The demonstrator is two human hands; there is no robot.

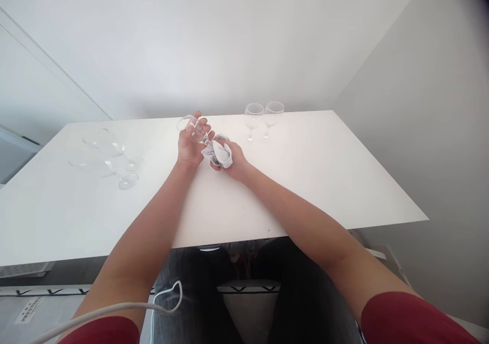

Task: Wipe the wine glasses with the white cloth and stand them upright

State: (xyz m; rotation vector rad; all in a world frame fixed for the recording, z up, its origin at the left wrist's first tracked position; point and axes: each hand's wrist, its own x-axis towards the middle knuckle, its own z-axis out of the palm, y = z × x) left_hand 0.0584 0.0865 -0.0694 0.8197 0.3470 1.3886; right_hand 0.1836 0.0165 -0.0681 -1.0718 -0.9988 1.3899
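My left hand (191, 142) is wrapped round the bowl of a clear wine glass (186, 123), which is tilted with its rim to the upper left. In my right hand (237, 161) is a crumpled light grey cloth (218, 153), pressed about the stem and foot end of that same glass. The cloth and fingers hide most of the stem and foot. Both hands meet above the middle of the white table.
Two wine glasses (253, 115) stand upright at the table's back edge, right of my hands. Several more glasses (128, 182) lie on their sides at the left of the white table (324, 181). A white cable (114, 308) crosses my left arm. Behind the table rises a wall (214, 43).
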